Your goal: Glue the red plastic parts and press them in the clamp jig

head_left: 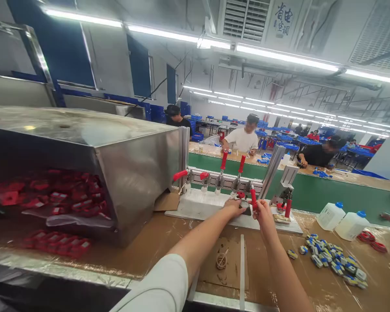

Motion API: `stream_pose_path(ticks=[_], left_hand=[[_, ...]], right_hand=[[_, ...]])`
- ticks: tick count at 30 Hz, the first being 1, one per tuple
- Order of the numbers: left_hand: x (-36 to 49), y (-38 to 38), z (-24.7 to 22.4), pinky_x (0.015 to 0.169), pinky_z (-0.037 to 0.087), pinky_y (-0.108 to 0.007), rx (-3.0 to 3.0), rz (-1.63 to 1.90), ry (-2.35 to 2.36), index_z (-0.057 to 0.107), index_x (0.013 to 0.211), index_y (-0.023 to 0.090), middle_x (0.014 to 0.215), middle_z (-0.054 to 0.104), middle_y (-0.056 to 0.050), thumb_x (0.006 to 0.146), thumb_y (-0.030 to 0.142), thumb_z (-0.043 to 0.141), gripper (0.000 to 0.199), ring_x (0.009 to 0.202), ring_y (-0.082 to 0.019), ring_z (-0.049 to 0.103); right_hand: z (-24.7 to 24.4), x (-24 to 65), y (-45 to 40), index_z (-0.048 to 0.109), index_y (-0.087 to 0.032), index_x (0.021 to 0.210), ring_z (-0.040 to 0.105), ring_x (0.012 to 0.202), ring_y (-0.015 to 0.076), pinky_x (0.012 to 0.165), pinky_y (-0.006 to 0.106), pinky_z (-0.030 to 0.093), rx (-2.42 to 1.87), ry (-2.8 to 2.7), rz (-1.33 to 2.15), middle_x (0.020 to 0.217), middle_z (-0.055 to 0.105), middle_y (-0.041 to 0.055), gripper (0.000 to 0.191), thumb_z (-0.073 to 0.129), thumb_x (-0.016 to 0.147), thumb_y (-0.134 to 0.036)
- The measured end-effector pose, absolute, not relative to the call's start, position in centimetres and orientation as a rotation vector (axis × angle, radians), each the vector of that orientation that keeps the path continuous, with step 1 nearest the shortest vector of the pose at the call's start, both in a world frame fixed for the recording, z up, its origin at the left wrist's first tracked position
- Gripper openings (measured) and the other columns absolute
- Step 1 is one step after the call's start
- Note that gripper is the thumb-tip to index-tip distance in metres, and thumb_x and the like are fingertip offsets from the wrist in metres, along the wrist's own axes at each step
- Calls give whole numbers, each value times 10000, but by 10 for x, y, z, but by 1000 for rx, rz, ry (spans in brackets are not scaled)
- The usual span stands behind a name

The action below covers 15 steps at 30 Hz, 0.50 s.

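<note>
My right hand (264,213) is wrapped around the red handle of a toggle clamp (254,198) at the right end of a metal fixture rail. Beside it, my left hand (234,208) reaches in low under the clamps, its fingers closed at a small greyish part that I cannot make out. Both hands are over the pale fixture base plate (199,207). More red-handled toggle clamps (224,161) line the rail to the left, two with handles upright. A separate clamp stand (287,190) is to the right of my right hand.
A sheet-metal bin (139,177) with red parts (74,195) stands left; a row of red parts (56,244) lies before it. Right are a pile of small blue-yellow parts (336,258) and two plastic bottles (330,215). Co-workers (242,138) sit beyond the green conveyor belt (325,190).
</note>
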State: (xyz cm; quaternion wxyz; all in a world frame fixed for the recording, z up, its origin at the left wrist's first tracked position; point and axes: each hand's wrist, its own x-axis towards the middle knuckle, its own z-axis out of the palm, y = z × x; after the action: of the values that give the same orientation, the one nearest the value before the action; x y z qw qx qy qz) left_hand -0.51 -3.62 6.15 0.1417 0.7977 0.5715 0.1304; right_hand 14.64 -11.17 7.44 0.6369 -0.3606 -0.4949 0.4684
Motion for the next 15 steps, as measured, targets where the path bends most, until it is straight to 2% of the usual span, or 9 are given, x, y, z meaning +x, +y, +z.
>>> stream_pose_path(ticks=[3, 6, 8, 11, 13, 15], left_hand=[[-24, -45, 57, 1151, 399, -500, 2293, 446, 1693, 553, 1454, 189, 1463, 585, -196, 917, 500, 578, 621, 1411, -390, 495], [-61, -86, 40, 1142, 410, -435, 2377, 480, 1607, 647, 1336, 202, 1447, 605, -167, 887, 473, 644, 524, 1392, -352, 514], [-98, -129, 27, 1055, 465, -382, 2527, 517, 1487, 702, 1215, 240, 1317, 689, -123, 893, 487, 654, 409, 1263, -301, 608], [-171, -199, 21, 845, 496, -327, 2869, 663, 1385, 724, 996, 237, 944, 747, -72, 970, 445, 569, 260, 930, -218, 683], [-229, -242, 27, 753, 470, -311, 2975, 764, 1580, 697, 858, 220, 778, 697, -51, 997, 399, 533, 280, 792, -186, 648], [-290, -277, 36, 734, 463, -315, 2864, 835, 1964, 681, 804, 214, 751, 674, -52, 1000, 386, 533, 300, 764, -183, 623]], right_hand=[[75, 144, -120, 544, -263, 967, 550, 613, 144, 473, 256, 403, -820, -1166, 1052, 1002, 730, 47, 337, 694, 846, -540], [72, 145, -124, 562, -261, 1008, 552, 612, 140, 477, 250, 396, -840, -1196, 1017, 1011, 720, 50, 406, 720, 817, -582], [67, 145, -125, 573, -250, 1007, 525, 576, 133, 478, 252, 388, -870, -1227, 971, 933, 705, 46, 466, 745, 781, -619], [54, 145, -127, 592, -248, 1032, 502, 558, 137, 500, 275, 375, -870, -1265, 863, 844, 669, 28, 485, 755, 775, -627], [45, 144, -131, 612, -285, 1153, 523, 599, 157, 549, 315, 396, -864, -1264, 802, 905, 666, 37, 459, 732, 825, -583], [39, 142, -138, 610, -381, 1264, 542, 614, 191, 603, 400, 441, -877, -1199, 756, 914, 662, 41, 462, 721, 846, -544]])
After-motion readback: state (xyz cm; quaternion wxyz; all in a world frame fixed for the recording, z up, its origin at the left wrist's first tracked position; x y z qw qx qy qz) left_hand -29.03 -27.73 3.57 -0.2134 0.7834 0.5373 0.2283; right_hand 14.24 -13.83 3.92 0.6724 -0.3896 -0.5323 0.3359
